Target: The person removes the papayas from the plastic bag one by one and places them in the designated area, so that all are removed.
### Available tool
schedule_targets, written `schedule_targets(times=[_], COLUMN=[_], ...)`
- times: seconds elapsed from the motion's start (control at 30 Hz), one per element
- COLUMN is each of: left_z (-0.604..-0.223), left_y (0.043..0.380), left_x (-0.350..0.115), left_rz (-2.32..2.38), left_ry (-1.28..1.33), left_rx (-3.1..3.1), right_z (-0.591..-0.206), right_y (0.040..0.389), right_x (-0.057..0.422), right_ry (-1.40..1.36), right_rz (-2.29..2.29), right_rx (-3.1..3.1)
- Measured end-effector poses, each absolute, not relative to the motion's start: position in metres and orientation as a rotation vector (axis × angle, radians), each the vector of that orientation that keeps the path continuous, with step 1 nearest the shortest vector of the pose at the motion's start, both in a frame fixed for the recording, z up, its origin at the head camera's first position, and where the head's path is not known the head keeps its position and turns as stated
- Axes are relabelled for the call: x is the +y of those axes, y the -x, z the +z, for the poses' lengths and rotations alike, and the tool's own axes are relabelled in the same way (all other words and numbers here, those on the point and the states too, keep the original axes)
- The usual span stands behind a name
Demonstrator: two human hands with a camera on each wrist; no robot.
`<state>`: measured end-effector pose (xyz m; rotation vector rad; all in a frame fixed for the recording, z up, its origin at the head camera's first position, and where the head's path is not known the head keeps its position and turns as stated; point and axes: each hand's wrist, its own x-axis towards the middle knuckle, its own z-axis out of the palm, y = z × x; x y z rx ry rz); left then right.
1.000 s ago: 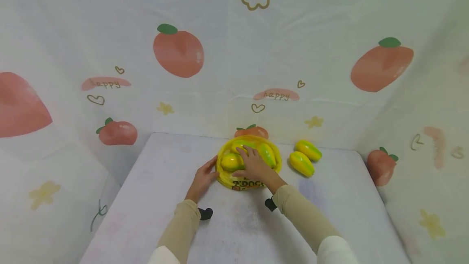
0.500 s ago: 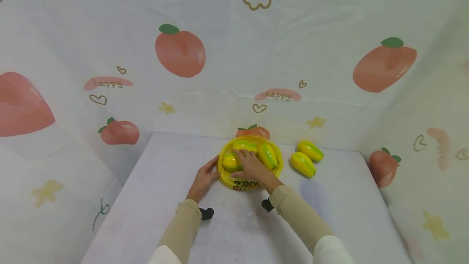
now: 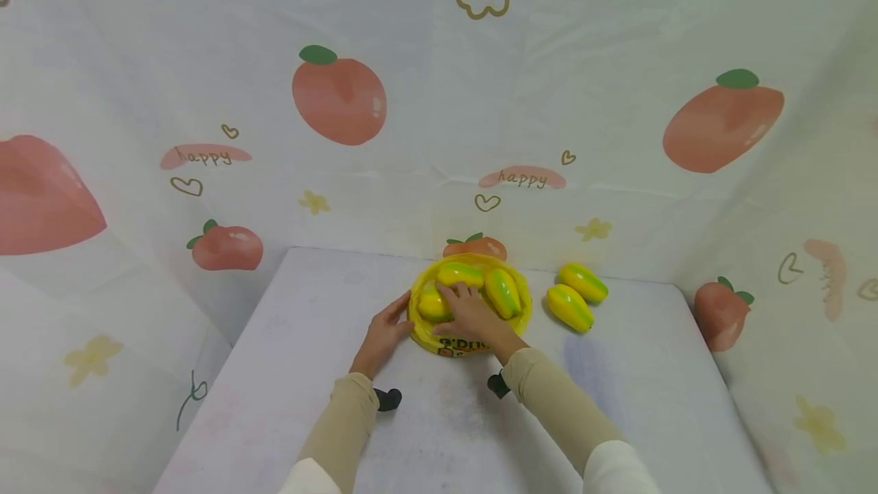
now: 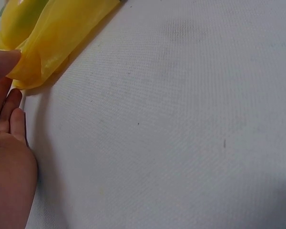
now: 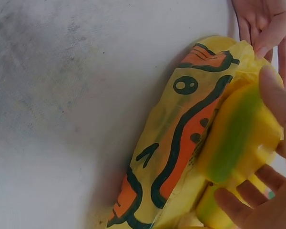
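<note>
A yellow plastic bag point(image 3: 420, 336), printed with dark letters, stands with its mouth wide and its rim folded down. Inside lie yellow-green papayas, one at the left point(image 3: 430, 302), one at the back point(image 3: 459, 274) and one at the right point(image 3: 503, 293). My right hand point(image 3: 473, 319) reaches in over the front; its thumb and curved fingers lie on opposite sides of a papaya point(image 5: 238, 133), blurred in the right wrist view. At the bag's left side is my left hand point(image 3: 381, 335), thumb touching the rim point(image 4: 31, 62), fingers fairly straight along the outside.
Two more papayas, a front one point(image 3: 570, 308) and a back one point(image 3: 583, 283), lie on the white table point(image 3: 439, 448) right of the bag. A pale printed curtain point(image 3: 425, 97) encloses the back and sides. A dark wrist mount point(image 3: 389, 399) sits at the left wrist.
My right hand has shifted slightly down and lies lower over the left papaya in the bag. The left hand stays at the rim. The whole view has drifted slightly.
</note>
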<state>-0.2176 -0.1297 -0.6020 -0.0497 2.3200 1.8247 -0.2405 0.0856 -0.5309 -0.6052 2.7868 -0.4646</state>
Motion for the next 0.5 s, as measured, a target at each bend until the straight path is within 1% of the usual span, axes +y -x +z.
schedule_targets(times=[0.5], left_z=[-0.6033], left_y=[0.219], left_x=[-0.1309], left_rz=[1.85], left_ry=[0.085], left_rx=[2.291], right_z=[-0.5385], right_y=[0.2453], right_x=[0.081], right_ry=[0.482], right_rz=[-0.487], right_rx=[2.786])
